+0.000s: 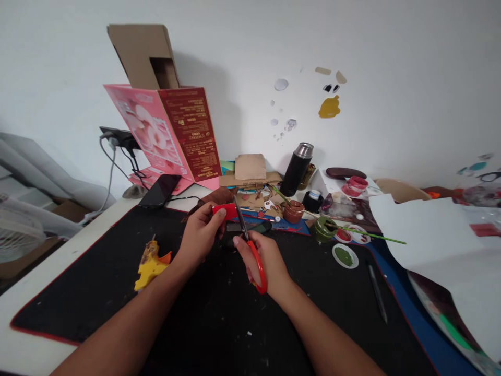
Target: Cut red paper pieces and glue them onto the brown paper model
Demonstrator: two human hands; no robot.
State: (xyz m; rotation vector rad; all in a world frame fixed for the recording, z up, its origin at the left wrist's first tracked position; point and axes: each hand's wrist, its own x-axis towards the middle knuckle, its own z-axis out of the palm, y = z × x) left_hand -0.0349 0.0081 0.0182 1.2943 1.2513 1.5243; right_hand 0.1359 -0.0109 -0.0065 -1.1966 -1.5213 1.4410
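- Head view, centre of the frame: the left hand (pixel 200 232) holds a small red card piece (pixel 226 211) just above the black mat (pixel 109 277). Its fingers are clamped on the piece's left end.
- The right hand (pixel 270 263), just right of centre, grips a pair of scissors (pixel 252 251) by their red handles, with its fingers closed through and around the loops.
- The scissor blades point up-frame and meet the right edge of the red card piece. Whether they stand apart or together cannot be told.
- The two hands are near each other, and both forearms come in from the bottom edge.
- Left of centre, a yellow glue gun (pixel 151 263) lies on the mat, near the left wrist.
- Further up and to the left, a dark phone (pixel 160 190) lies at the mat's far edge, in front of a pink carton (pixel 172 130) leaning at the wall.
- Up-frame of the hands, cardboard scraps clutter the bench (pixel 23 334), with a black flask (pixel 296 168) standing behind them.
- Right of centre are a brown paint pot (pixel 293 211), a green paint pot (pixel 324 228) and a lid of green paint (pixel 345 256).
- At the right edge, a white paper sheet (pixel 434 235) lies over the bench.
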